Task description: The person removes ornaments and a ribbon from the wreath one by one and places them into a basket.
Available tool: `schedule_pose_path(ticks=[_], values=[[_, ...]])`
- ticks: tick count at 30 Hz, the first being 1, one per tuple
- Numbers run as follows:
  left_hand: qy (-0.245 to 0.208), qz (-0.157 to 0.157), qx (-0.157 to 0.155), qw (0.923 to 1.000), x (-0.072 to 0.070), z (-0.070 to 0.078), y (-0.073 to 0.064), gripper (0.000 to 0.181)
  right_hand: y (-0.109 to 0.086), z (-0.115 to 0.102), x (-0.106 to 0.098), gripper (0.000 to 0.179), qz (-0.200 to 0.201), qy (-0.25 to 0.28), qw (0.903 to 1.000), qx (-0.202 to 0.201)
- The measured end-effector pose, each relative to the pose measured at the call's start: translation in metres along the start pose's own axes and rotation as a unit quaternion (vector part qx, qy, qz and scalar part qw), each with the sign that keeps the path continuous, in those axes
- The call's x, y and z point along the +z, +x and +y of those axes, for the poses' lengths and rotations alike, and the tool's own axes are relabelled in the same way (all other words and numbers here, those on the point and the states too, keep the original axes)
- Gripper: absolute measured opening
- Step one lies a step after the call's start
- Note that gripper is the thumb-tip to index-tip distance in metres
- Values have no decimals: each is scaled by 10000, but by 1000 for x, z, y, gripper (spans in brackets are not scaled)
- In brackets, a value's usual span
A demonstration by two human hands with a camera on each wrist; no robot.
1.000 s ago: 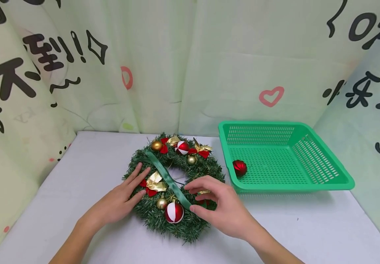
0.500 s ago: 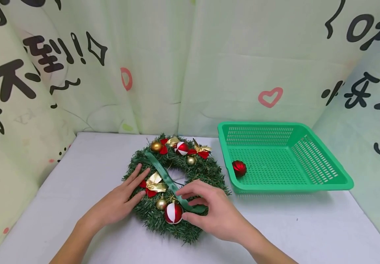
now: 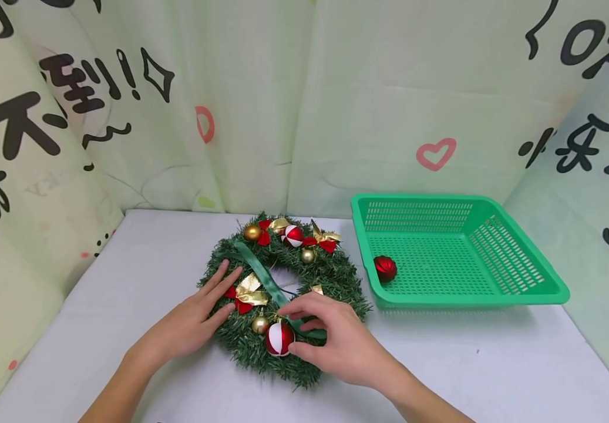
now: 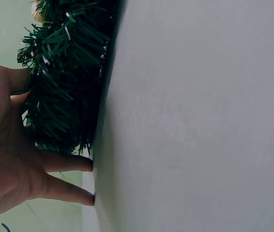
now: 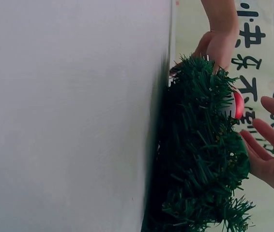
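One green basket [image 3: 441,258] at table's [image 3: 124,258] far right corner, one red ball [image 3: 385,269] inside by its left wall. One wreath [image 3: 330,271] near far edge: two red-and-white balls [image 3: 280,339], three gold balls [image 3: 253,233], one ribbon [image 3: 258,267]. Left hand [image 3: 190,326] spread on wreath; right hand [image 3: 341,345] loosely bent, released, over ribbon, contact hard to tell

Beside the wreath [image 3: 333,273], the green basket [image 3: 457,261] blocks passage except overhead.

The round green wreath [image 3: 343,276] lies flat. The green ribbon [image 3: 258,268] extends diagonally across the wreath's opening, from far left to near right. The red-and-white ball [image 3: 279,339] sits on the wreath's near section.
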State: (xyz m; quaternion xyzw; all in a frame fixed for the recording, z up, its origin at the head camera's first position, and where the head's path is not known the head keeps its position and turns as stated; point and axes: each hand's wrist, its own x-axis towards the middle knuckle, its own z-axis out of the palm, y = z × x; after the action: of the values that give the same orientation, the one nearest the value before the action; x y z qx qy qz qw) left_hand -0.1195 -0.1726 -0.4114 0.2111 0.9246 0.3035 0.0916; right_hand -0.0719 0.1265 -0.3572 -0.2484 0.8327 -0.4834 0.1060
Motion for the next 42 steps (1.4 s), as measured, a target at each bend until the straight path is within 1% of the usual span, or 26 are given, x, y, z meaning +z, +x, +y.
schedule_pose_path(ticks=[17,25,31,42], values=[[44,8,-17,10000,0,0,1,64,3,5,7,47,-165,-372,9991,145],[18,26,36,10000,0,0,1,64,4,7,9,49,-222,-517,9982,221],[46,22,20,10000,0,-1,1,64,4,9,11,50,-236,-659,9973,205],[57,16,-9,10000,1,-1,1,65,5,11,14,48,-249,-691,9971,181]])
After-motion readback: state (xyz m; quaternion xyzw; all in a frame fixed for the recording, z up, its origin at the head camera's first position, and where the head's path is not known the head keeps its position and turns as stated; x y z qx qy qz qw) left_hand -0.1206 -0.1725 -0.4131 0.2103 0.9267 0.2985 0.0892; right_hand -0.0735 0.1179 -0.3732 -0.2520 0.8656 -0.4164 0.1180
